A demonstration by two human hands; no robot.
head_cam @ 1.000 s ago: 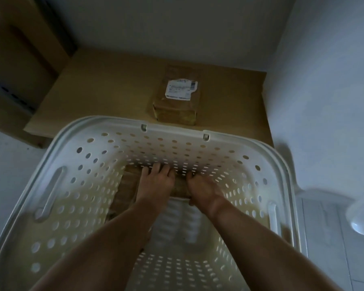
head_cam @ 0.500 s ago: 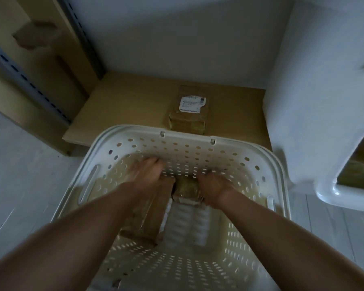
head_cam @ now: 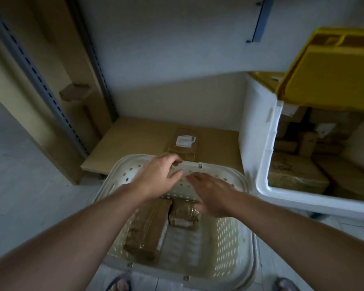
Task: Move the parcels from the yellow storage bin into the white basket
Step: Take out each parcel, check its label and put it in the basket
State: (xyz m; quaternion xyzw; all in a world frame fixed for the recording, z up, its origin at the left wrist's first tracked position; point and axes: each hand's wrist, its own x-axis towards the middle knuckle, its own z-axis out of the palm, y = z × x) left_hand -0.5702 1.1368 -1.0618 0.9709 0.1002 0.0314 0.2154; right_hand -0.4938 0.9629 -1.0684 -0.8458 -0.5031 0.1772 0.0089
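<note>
Both hands are hovering above the white basket (head_cam: 248,238), which is sitting on the tiled floor in the lower middle of the frame. The left hand (head_cam: 156,177) is hanging over the basket's far rim with its fingers loosely spread and slightly bent, holding nothing. The right hand (head_cam: 212,194) is floating just to the right of it, over the basket's interior, fingers stretched out and relaxed, also holding nothing; it is blurred.

Two brown parcels are lying on the basket's floor. The long parcel (head_cam: 147,227) is lying lengthwise in the left half, and the small parcel (head_cam: 184,213) is sitting just beside its far end, against the perforated far wall; whether the two are touching is hard to tell.

Beyond the basket, in the middle of the frame, a labelled parcel (head_cam: 184,143) is resting on a sheet of cardboard (head_cam: 135,139) spread on the floor against the wall.

At the upper right, the yellow storage bin (head_cam: 328,78) is perched on a large white container (head_cam: 261,148), with brown parcels showing inside its top. More brown packages (head_cam: 296,175) are piled inside the white container below it.

A sandalled foot (head_cam: 119,283) is showing at the bottom edge, left of centre.
</note>
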